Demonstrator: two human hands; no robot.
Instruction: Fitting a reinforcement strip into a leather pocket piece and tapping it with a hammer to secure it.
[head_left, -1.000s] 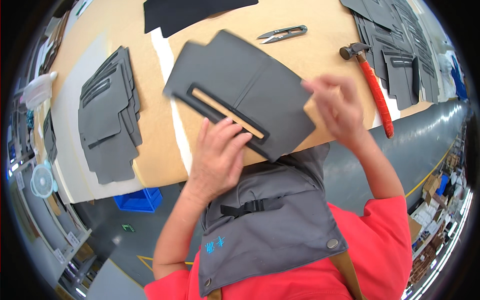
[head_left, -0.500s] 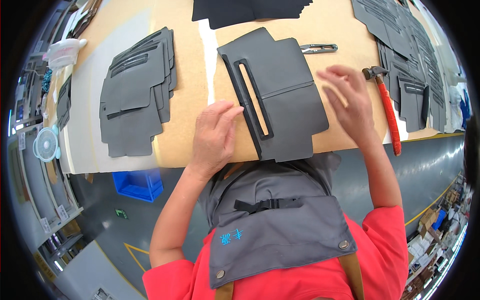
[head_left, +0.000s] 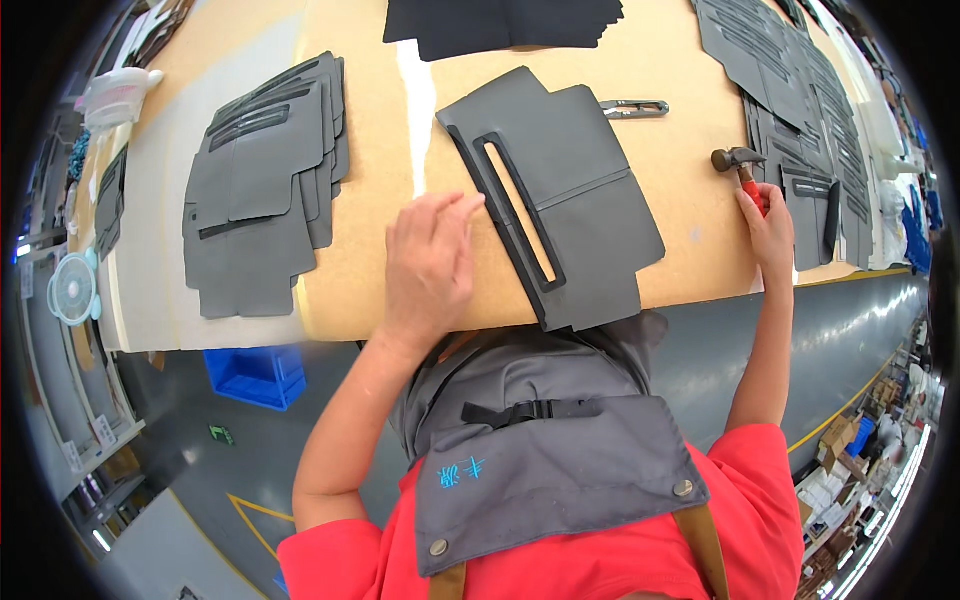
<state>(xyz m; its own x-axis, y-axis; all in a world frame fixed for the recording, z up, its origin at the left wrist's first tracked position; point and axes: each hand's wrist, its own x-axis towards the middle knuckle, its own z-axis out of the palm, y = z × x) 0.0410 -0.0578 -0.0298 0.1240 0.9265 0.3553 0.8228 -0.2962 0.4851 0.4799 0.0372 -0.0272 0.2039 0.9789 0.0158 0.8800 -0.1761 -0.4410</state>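
Observation:
A dark grey panel (head_left: 585, 225) of leather-like sheet lies on the table in front of me. It has a long black-bordered slot near its left edge and a seam across it. My left hand (head_left: 430, 265) is at that left edge, fingers bent and held together, fingertips at or just beside the edge; what they hold, if anything, is hidden. At the right, my right hand (head_left: 772, 235) is closed round the red handle of a hammer (head_left: 750, 187), its metal head pointing away from me near the stacked panels.
Overlapping grey panels are stacked at the left (head_left: 250, 250) and right (head_left: 775, 75). Black sheets (head_left: 500, 25) lie at the far side. Thread snips (head_left: 636, 109) rest beyond the panel. A small fan (head_left: 75, 288) stands at the left table edge, a blue bin (head_left: 255, 375) on the floor.
My right hand has gone from open above the panel's right side to gripping the hammer's handle. The panel has turned slightly. My left hand stays at its left edge.

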